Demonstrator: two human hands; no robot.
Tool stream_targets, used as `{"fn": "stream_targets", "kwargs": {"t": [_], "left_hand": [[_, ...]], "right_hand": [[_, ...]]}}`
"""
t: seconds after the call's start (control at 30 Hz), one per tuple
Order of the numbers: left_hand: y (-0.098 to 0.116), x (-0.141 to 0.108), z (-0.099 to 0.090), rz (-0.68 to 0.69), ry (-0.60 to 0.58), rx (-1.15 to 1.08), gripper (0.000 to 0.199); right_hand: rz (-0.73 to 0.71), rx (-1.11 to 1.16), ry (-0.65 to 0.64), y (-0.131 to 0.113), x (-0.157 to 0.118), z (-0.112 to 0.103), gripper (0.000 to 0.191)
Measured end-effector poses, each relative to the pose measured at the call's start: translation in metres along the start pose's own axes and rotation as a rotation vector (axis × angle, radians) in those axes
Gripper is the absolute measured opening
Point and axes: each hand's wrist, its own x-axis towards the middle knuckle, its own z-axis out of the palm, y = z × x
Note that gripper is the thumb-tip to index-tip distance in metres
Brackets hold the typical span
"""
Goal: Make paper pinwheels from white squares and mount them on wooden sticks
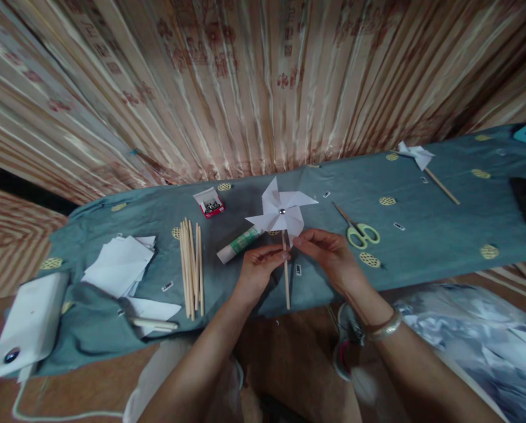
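Observation:
A white paper pinwheel (282, 210) with a silver pin at its centre is fixed to the top of a wooden stick (287, 288). My left hand (259, 267) pinches that stick just below the paper blades. At the lower right blade, the thumb and fingertips of my right hand (327, 254) close on the paper's edge. Behind my left hand lies a green and white glue stick (240, 244), partly under the pinwheel. Yellow-handled scissors (357, 228) rest to the right of my right hand.
Left of my hands lie several wooden sticks (191, 267), an open red box of pins (210, 204) and stacked white paper (119, 264). A white device with a cable (29, 323) sits at the left end. Another pinwheel (416, 155) lies far right on the green cloth (439, 235).

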Motion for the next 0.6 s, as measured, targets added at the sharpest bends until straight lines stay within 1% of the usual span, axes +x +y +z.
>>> {"fn": "stream_targets", "kwargs": {"t": [0.23,0.33,0.4,0.47,0.53,0.6], "left_hand": [[0.000,0.000,0.001,0.002,-0.020,0.005,0.028],[0.002,-0.001,0.000,0.004,-0.032,-0.002,0.026],[0.002,-0.001,0.000,0.000,-0.026,-0.018,0.025],[0.002,-0.001,-0.001,-0.011,-0.013,-0.030,0.026],[0.003,-0.002,0.000,-0.031,-0.009,-0.031,0.028],[0.003,-0.002,0.001,-0.049,-0.016,-0.023,0.029]], "right_hand": [[-0.013,-0.026,-0.040,0.008,0.000,0.006,0.030],[-0.073,-0.108,-0.039,0.010,-0.002,0.006,0.029],[-0.131,-0.182,-0.014,0.008,-0.003,0.002,0.029],[-0.183,-0.235,0.072,0.005,-0.003,-0.004,0.031],[-0.218,-0.247,0.225,0.002,0.000,-0.013,0.032],[-0.235,-0.229,0.368,-0.002,0.003,-0.023,0.026]]}}
